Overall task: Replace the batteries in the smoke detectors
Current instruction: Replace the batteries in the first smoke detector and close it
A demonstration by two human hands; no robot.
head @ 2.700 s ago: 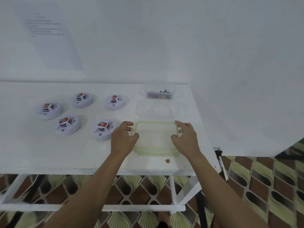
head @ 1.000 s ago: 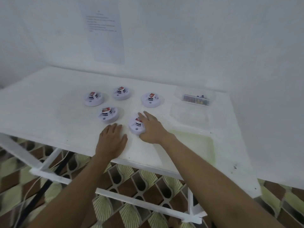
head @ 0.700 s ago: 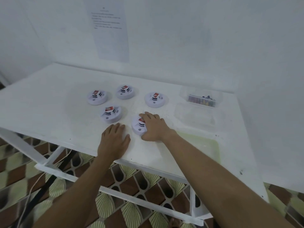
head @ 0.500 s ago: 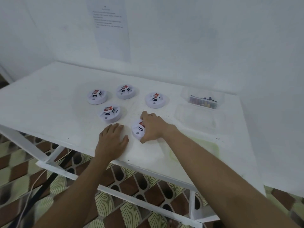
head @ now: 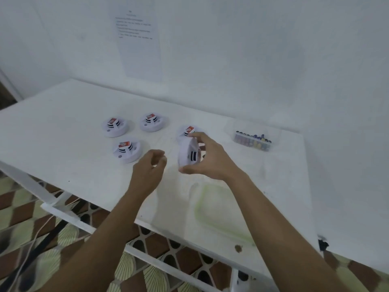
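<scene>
Right hand (head: 210, 159): grip closed around one smoke detector (head: 188, 154), held on edge clear of the worktop (head: 63, 127), judged to expose its underside for battery access. Left hand (head: 147, 167) hovers just beside it, fingers loosely curled, grip empty. The other detectors (head: 126, 151) lie flat on the worktop, with the battery container (head: 252, 140) to the right.

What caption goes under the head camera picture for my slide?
Right hand holds one smoke detector tilted above the white table, left hand near.
</scene>
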